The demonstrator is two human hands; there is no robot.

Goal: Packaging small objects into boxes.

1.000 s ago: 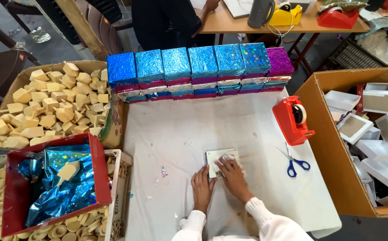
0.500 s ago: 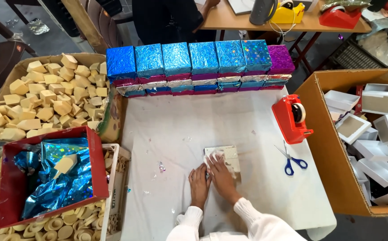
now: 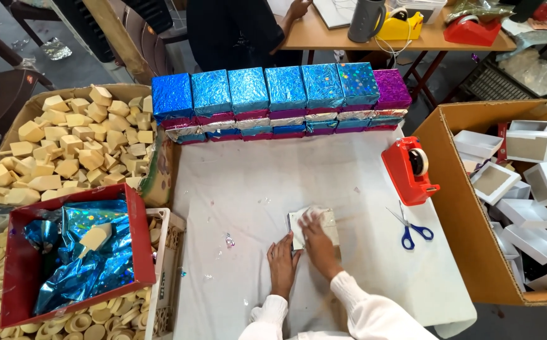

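Right now your right hand [image 3: 316, 238] lies flat, fingers spread, pressing down on a small square silver-wrapped box [image 3: 314, 225] that sits on the white cloth-covered table [image 3: 267, 176], toward its near edge and a little right of the middle. Your left hand [image 3: 282, 262] rests palm down beside it, fingertips touching the box's left side; neither hand grasps anything, both simply press. The foil on the box looks crinkled and shiny.

Along the table's far edge runs a stacked wall of foil-wrapped boxes [image 3: 273, 101], crumpled metallic blue on top with one purple at the right end. Near the right edge stands a red plastic tape dispenser [image 3: 409, 170], and just nearer you lie blue-handled scissors [image 3: 410, 229].

Off the left edge, a cardboard carton holds pale, chunky foam blocks [image 3: 72, 148], and a red tray [image 3: 15, 264] carries wrinkled blue holographic foil [image 3: 91, 264]. Off the right edge, a large cardboard box [image 3: 450, 189] holds plain white square boxes [image 3: 528, 214].
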